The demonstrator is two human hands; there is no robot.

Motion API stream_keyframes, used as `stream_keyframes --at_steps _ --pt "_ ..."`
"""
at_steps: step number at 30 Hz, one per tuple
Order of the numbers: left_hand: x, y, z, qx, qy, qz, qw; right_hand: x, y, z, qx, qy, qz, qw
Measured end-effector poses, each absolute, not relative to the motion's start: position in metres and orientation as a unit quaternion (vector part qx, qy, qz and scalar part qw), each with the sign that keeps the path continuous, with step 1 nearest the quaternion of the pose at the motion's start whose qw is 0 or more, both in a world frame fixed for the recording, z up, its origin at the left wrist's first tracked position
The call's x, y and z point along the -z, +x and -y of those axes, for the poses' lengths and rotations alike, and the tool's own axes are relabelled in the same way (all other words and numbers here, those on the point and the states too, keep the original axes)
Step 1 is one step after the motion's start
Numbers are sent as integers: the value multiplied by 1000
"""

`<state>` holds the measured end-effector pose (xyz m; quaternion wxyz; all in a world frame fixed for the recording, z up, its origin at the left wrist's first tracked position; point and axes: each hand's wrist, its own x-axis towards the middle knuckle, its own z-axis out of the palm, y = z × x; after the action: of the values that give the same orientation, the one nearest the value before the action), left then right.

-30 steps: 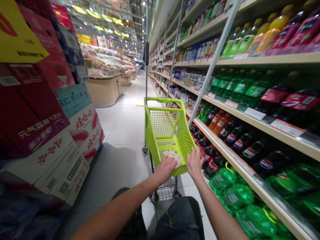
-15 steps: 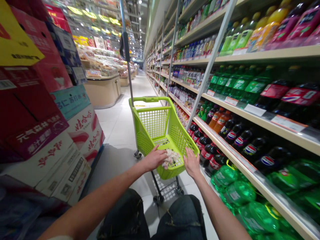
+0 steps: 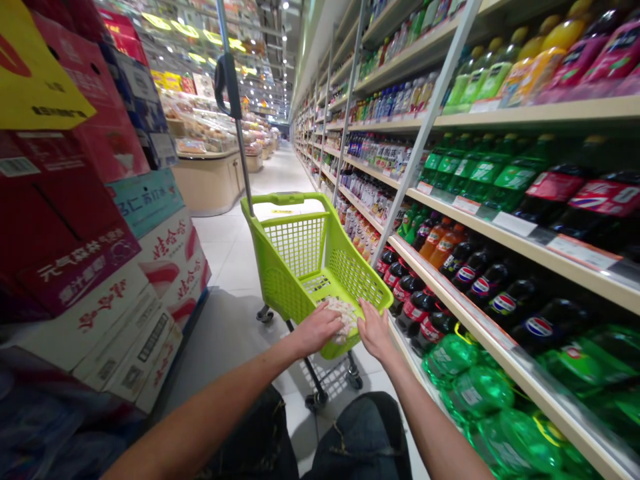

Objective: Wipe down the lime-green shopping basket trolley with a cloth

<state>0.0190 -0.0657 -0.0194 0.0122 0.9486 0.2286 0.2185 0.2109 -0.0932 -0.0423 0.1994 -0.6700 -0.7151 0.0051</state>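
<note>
A lime-green shopping cart basket (image 3: 290,287) stands in front of my knees. A pale, crumpled, patterned bundle (image 3: 344,313) lies in its near end; whether it is cloth or a bag I cannot make out. My left hand (image 3: 319,329) is at the basket's near left side, its fingers bent against the bundle's left edge. My right hand (image 3: 375,331) rests at the near right corner of the basket, fingers extended over the rim and close to the bundle's right side. My left fingertips are partly hidden against the bundle.
Shelves of drink bottles (image 3: 510,173) run along the right, with big green bottles (image 3: 480,390) at the bottom. Stacked drink cartons (image 3: 115,320) line the left. A tall pole with a dark handle (image 3: 227,87) rises from the cart's left side. Tiled aisle floor (image 3: 230,267) stretches ahead.
The cart has shifted a little to the left in view. My hands have come nearer each other around the bundle, and my left fingers have bent in against it.
</note>
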Motion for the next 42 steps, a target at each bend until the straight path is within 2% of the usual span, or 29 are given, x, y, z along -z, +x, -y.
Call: stream_keyframes --at_steps 6,12,17,23,28,31,38,42 --pt "0 -13 33 -212 917 -338 12 46 212 89 -4 -669 710 220" --pt "9 15 56 -231 931 -280 26 52 226 80 2 -639 727 253" --pt "8 30 47 -216 944 -250 14 54 260 74 9 -658 716 233" --pt "-4 3 6 -265 882 -387 -36 45 284 80 31 -753 621 214" --pt "6 54 25 -242 918 -313 -38 24 242 86 10 -725 652 221" --pt "5 67 28 -226 924 -305 -41 19 224 93 -5 -699 691 184" --pt "-41 -31 -22 -258 868 -415 -92 21 254 103 10 -721 674 160" --pt "-45 -38 -21 -280 842 -445 -121 20 243 96 12 -734 656 175"
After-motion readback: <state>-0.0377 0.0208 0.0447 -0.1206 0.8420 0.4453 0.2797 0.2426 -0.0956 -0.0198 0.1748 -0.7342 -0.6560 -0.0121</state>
